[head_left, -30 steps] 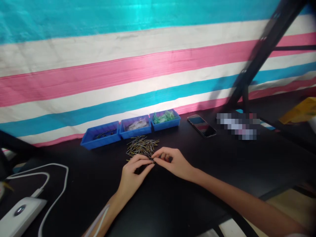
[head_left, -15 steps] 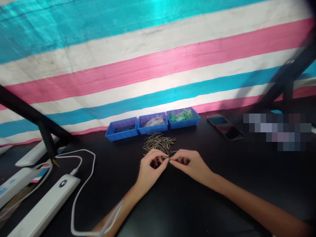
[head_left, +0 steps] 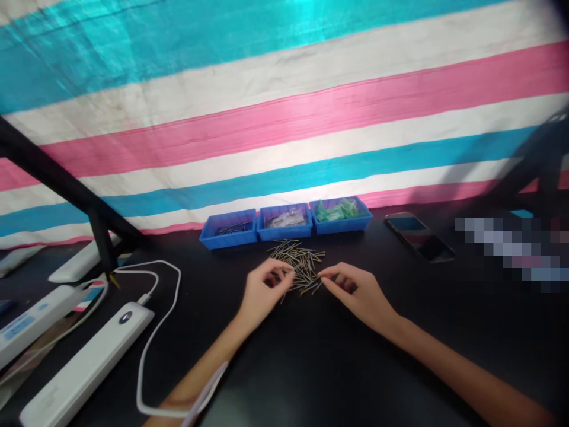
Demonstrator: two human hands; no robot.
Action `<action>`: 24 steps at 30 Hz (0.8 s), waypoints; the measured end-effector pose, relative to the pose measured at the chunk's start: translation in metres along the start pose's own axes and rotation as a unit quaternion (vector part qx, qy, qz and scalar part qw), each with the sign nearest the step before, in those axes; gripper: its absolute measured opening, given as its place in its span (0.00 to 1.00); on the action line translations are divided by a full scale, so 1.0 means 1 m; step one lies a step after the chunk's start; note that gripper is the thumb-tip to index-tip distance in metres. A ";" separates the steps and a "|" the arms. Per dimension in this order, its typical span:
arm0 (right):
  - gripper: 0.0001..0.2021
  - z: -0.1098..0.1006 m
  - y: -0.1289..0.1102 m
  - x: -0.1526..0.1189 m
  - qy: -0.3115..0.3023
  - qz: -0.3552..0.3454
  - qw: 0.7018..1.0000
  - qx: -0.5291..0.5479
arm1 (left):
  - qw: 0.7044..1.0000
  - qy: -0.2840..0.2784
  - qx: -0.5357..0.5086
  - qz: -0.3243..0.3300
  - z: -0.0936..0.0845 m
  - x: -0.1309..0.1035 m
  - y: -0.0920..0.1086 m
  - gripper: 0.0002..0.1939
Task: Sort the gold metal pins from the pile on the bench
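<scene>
A loose pile of thin silver and yellow sticks (head_left: 302,261), like nails or pins, lies on the black table (head_left: 311,367). My left hand (head_left: 269,284) is at the pile's left edge, its thumb and fingertips pinched together; what they hold is too small to make out. At the right edge my right hand (head_left: 355,287) has its thumb and index finger closed at the ends of some sticks, and anything in the pinch is too small to name. Behind the pile stands a blue tray (head_left: 229,230) with a few dark sticks inside.
Two more blue trays hold clear plastic bags (head_left: 285,219) and green bags (head_left: 338,210). A phone (head_left: 420,237) lies to the right. On the left are a white power bank (head_left: 89,362), white cables (head_left: 178,296), a power strip (head_left: 35,320) and a black stand (head_left: 102,237).
My hands have moved apart, the left to the left and the right to the right, uncovering more of the pile between them. The whole view has shifted slightly.
</scene>
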State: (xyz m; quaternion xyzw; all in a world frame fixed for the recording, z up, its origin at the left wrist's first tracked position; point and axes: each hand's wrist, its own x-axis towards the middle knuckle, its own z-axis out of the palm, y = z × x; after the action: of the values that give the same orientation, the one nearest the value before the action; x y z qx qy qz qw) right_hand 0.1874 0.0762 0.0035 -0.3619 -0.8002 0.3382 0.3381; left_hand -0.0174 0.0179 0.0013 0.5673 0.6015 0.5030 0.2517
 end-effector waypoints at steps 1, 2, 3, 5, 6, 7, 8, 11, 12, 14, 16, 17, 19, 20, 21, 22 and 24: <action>0.06 0.000 0.001 0.000 0.002 -0.009 1.000 -0.019 | 0.999 0.039 -0.026 -0.018 -0.008 0.005 -0.003 0.07; 0.07 -0.001 0.001 -0.001 0.002 -0.021 0.999 -0.037 | 0.994 0.081 -0.061 -0.033 -0.017 0.011 -0.007 0.09; 0.07 -0.001 0.002 -0.001 0.000 -0.033 0.998 -0.054 | 0.987 0.120 -0.091 -0.048 -0.027 0.016 -0.010 0.11; 0.08 -0.001 0.002 -0.003 -0.010 -0.059 0.995 -0.079 | 0.965 0.206 -0.150 -0.068 -0.046 0.025 -0.016 0.14; 0.08 -0.001 0.002 -0.004 -0.018 -0.072 0.994 -0.087 | 0.951 0.237 -0.181 -0.084 -0.055 0.029 -0.019 0.16; 0.08 0.000 0.002 -0.005 -0.025 -0.085 0.992 -0.092 | 0.937 0.261 -0.213 -0.098 -0.062 0.032 -0.021 0.17; 0.08 0.000 0.002 -0.006 -0.032 -0.099 0.990 -0.097 | 0.923 0.281 -0.240 -0.110 -0.069 0.035 -0.024 0.18; 0.08 0.002 0.001 -0.008 -0.050 -0.126 0.985 -0.110 | 0.898 0.314 -0.282 -0.126 -0.081 0.040 -0.032 0.19; 0.08 0.003 0.001 -0.008 -0.051 -0.131 0.984 -0.113 | 0.895 0.318 -0.287 -0.127 -0.083 0.041 -0.035 0.18; 0.08 0.003 0.001 -0.009 -0.052 -0.134 0.982 -0.121 | 0.890 0.323 -0.295 -0.130 -0.086 0.043 -0.039 0.17; 0.08 0.004 0.001 -0.009 -0.056 -0.136 0.981 -0.126 | 0.886 0.326 -0.302 -0.133 -0.088 0.044 -0.042 0.16; 0.08 0.004 0.001 -0.009 -0.058 -0.137 0.981 -0.127 | 0.885 0.326 -0.304 -0.135 -0.089 0.044 -0.043 0.16; 0.08 0.004 0.000 -0.009 -0.061 -0.136 0.981 -0.126 | 0.884 0.325 -0.308 -0.137 -0.090 0.044 -0.043 0.15; 0.08 0.004 0.000 -0.010 -0.061 -0.136 0.981 -0.124 | 0.884 0.323 -0.309 -0.137 -0.090 0.043 -0.042 0.15; 0.08 0.005 0.000 -0.010 -0.060 -0.136 0.981 -0.124 | 0.886 0.319 -0.309 -0.136 -0.090 0.043 -0.041 0.15; 0.08 0.005 0.000 -0.010 -0.059 -0.136 0.981 -0.124 | 0.888 0.313 -0.309 -0.135 -0.090 0.042 -0.039 0.15; 0.08 0.005 -0.001 -0.011 -0.062 -0.138 0.981 -0.125 | 0.895 0.296 -0.307 -0.132 -0.089 0.040 -0.035 0.15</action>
State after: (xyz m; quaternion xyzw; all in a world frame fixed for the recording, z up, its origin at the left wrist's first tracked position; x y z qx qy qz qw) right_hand 0.1882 0.0655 -0.0019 -0.2658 -0.8978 0.2072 0.2834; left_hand -0.1198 0.0316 0.0131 0.2020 0.5330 0.7696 0.2878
